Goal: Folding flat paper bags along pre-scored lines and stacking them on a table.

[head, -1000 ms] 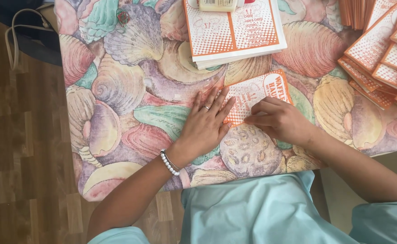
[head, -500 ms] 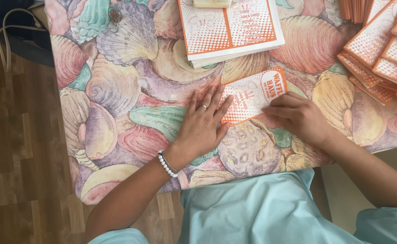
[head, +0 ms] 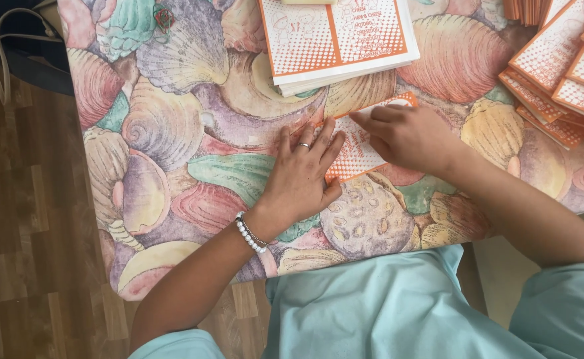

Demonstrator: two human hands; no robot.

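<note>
my left hand [head: 302,179] flat, fingers apart, pressing the left edge of orange-and-white paper bag [head: 362,149] | my right hand [head: 408,136] lies curled on its right part, clamping nothing | bag lies mid-table on shell-print cloth [head: 172,133] | bag stack [head: 335,40] far | folded bags [head: 561,80] far right

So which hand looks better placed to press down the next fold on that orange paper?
Probably the right hand: its fingertips lie on the orange paper's upper edge, while the left hand rests flat, pinning its left side.
</note>
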